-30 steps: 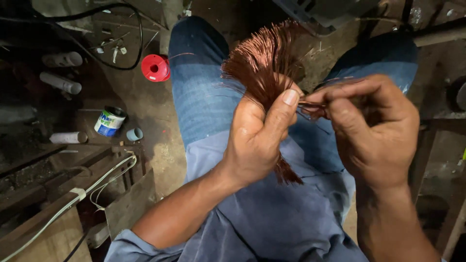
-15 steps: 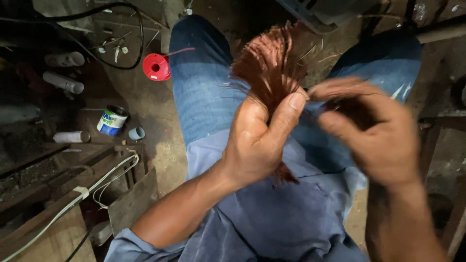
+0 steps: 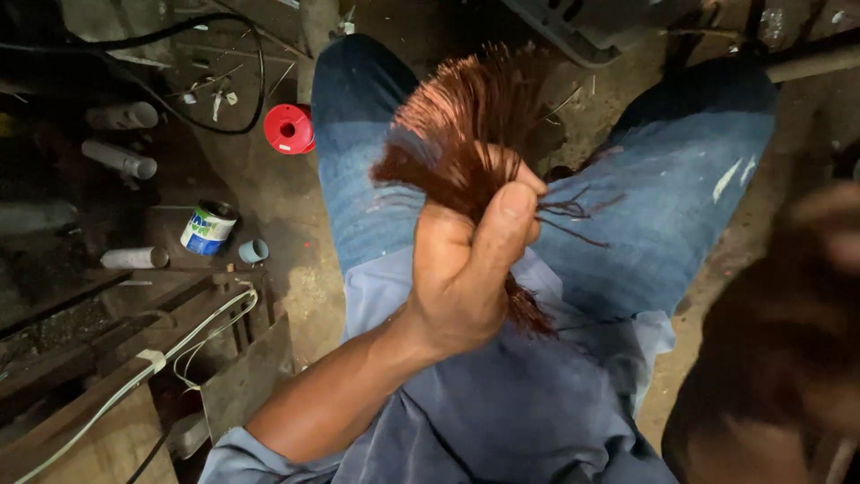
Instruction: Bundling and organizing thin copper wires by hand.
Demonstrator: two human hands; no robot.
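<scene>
Left hand (image 3: 466, 269) fist-grips copper wire bundle (image 3: 466, 134) above jeans; right hand (image 3: 788, 341) blurred, fingers unreadable; loose strands could slip out.

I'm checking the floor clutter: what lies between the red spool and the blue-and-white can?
In the head view, only bare, dusty floor lies between the red spool and the blue-and-white can; the black cable curves just above that stretch.
</scene>
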